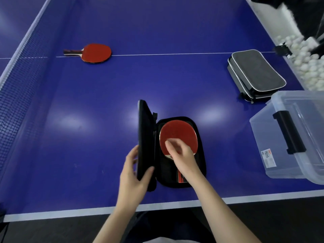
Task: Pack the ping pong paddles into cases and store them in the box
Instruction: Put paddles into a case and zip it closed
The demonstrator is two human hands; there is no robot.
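Observation:
A black paddle case [199,165] lies unzipped near the table's front edge, its lid [144,135] standing upright on the left. A red paddle [177,133] lies inside the case's base. My left hand [135,172] grips the lid's lower edge, thumb inside. My right hand [180,155] rests over the paddle's neck with curled fingers on the red rubber. A second red paddle [94,53] lies far left on the centre line. A closed grey case [254,72] sits at the right. The clear plastic box [263,137] stands at the right front.
The net [15,95] runs along the left side. A bin of white balls [305,58] lies beyond the table's right edge. The blue table [157,81] has a white front edge line near my arms.

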